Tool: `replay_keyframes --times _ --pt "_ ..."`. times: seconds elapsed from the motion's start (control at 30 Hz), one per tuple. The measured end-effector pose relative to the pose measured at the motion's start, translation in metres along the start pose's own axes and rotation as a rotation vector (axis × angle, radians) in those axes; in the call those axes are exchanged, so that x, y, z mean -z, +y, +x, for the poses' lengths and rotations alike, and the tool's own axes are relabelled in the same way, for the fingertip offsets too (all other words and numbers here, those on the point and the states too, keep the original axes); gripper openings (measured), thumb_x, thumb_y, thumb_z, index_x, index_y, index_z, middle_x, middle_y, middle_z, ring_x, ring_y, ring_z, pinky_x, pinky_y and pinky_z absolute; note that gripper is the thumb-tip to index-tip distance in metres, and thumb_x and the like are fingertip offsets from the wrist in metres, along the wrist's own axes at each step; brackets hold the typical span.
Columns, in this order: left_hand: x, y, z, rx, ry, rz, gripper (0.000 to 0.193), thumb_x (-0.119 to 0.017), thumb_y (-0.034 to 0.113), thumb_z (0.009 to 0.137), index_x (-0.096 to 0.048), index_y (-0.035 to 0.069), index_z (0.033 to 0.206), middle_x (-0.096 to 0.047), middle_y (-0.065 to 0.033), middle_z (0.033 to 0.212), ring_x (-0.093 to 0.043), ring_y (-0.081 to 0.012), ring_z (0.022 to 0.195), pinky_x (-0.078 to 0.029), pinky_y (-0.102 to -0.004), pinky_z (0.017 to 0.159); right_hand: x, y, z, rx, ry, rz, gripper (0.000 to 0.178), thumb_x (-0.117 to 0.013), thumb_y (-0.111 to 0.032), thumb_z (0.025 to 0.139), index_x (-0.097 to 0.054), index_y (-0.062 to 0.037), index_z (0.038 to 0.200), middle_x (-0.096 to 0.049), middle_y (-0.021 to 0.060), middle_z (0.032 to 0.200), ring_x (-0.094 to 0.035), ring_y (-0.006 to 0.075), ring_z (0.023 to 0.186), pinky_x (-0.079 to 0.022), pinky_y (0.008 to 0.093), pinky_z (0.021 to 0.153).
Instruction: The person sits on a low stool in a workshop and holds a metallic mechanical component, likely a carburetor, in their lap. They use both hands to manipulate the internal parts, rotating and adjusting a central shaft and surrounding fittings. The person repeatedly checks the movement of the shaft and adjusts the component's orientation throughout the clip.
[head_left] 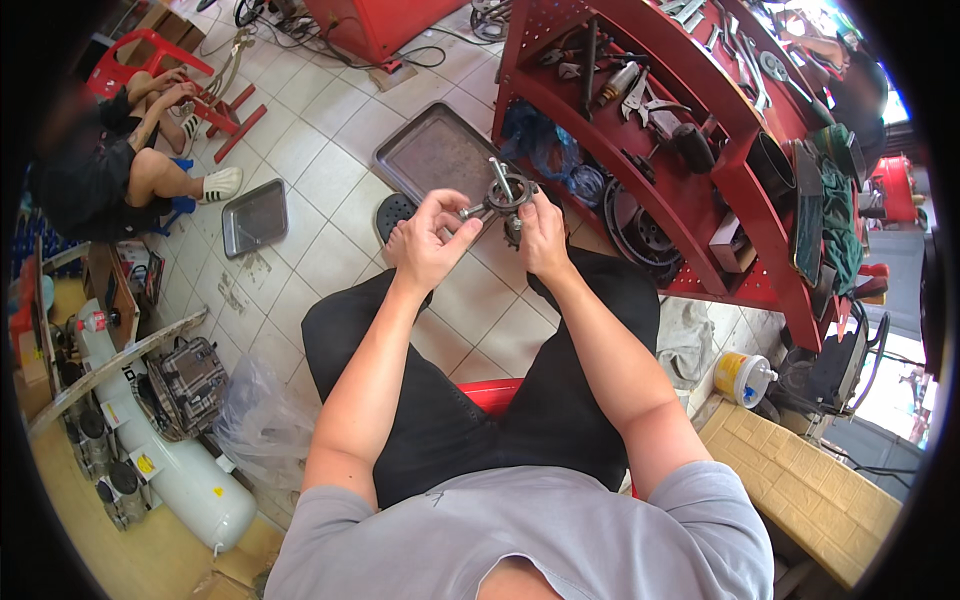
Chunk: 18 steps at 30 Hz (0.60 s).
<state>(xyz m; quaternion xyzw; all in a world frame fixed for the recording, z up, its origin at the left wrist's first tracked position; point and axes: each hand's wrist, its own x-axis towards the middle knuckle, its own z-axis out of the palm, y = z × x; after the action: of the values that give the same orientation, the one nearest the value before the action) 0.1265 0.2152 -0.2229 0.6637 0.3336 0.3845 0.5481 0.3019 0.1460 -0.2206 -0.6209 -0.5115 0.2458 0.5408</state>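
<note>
In front of my knees I hold up a ring-shaped dark metal part [510, 190] with several bolts and short arms sticking out of it. It looks like a small mechanical puller, but its exact kind is unclear. My right hand [545, 237] is closed around its right side, thumb on top. My left hand [428, 238] is beside its left side, fingers loosely curled and thumb apart. One bolt end lies between that thumb and forefinger. Behind the part, on the floor, lies a large dark metal tray [420, 150].
A red tool rack [745, 200] with pliers and wrenches stands close on my right. A smaller tray [255, 218] lies on the tiles to the left, near a seated person [110, 170]. A white tank [185, 490] and plastic bag [265, 415] are at lower left.
</note>
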Motion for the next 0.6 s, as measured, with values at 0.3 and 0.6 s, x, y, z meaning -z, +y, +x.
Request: replay_keyframes --times 0.3,0.6 --pt "0.002 -0.004 -0.001 0.032 0.015 0.082 0.046 -0.052 0.043 0.103 -0.070 0.001 0.095 -0.071 -0.0045 0.076 -0.065 -0.0104 0.068 -0.048 -0.0243 0.063 0.000 -0.001 0.001 0.005 0.000 -0.018 0.049 -0.044 -0.050 0.102 -0.056 -0.0034 0.099 -0.058 0.0141 0.070 -0.059 0.0333 0.067 -0.044 0.0402 0.063" --pt "0.001 -0.005 0.000 0.038 0.042 0.067 0.039 -0.057 0.038 0.101 -0.069 0.002 0.095 -0.070 -0.0016 0.073 -0.064 -0.0091 0.068 -0.050 -0.0254 0.064 -0.002 0.005 -0.001 -0.043 0.016 0.026 0.049 -0.044 -0.050 0.102 -0.056 -0.0031 0.098 -0.058 0.0144 0.070 -0.058 0.0329 0.066 -0.044 0.0402 0.063"
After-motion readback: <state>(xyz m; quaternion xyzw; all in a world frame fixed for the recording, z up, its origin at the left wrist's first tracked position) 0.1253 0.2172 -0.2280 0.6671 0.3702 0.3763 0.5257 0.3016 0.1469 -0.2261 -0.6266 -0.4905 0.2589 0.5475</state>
